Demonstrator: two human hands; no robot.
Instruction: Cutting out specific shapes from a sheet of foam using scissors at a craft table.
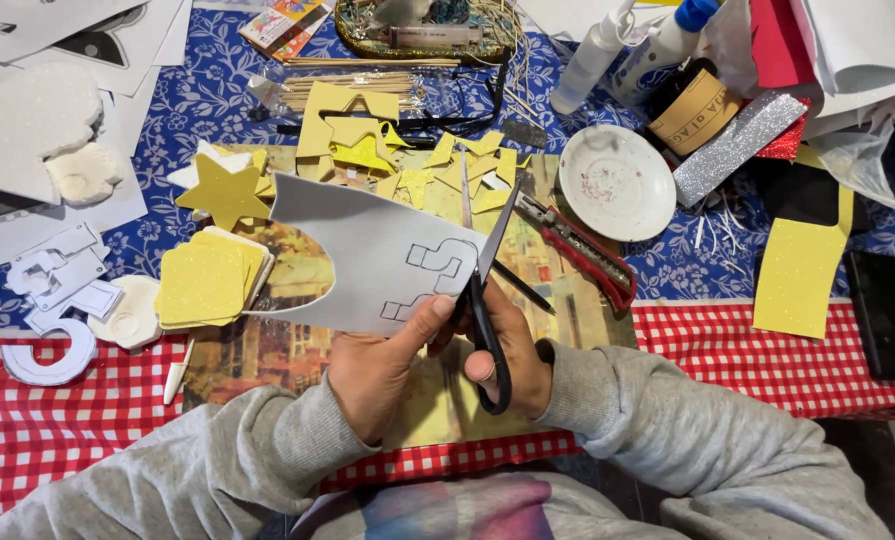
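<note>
The person sits at a crowded craft table, both grey sleeves reaching in from the near edge. The left hand (373, 372) pinches the lower right corner of a white foam sheet (368, 255), thumb on top and fingers underneath, holding it up over a board with a painted scene (553, 300). The sheet bears an outlined shape drawn near its right edge. The right hand (513, 365) is closed through the black handles of a pair of scissors (486, 300); the blades point away from the person and stand slightly apart, with the right edge of the sheet between them, just beside the drawn outline.

Left of the sheet lies a stack of yellow glitter squares (208, 282), and just beyond it a yellow glitter star (223, 190). More yellow offcuts (418, 160) are strewn past the far edge of the sheet. A red utility knife (583, 250) rests on the board to the right of the scissors, and near it stands a white saucer (618, 182). A strip of silver glitter foam (738, 145) lies beside the saucer, and a yellow strip (803, 270) sits further right, next to a dark phone (883, 312). White cut-out shapes (53, 275) lie on the left, over the blue flowered cloth (208, 95). The near edge is covered by a red checked cloth (58, 440).
</note>
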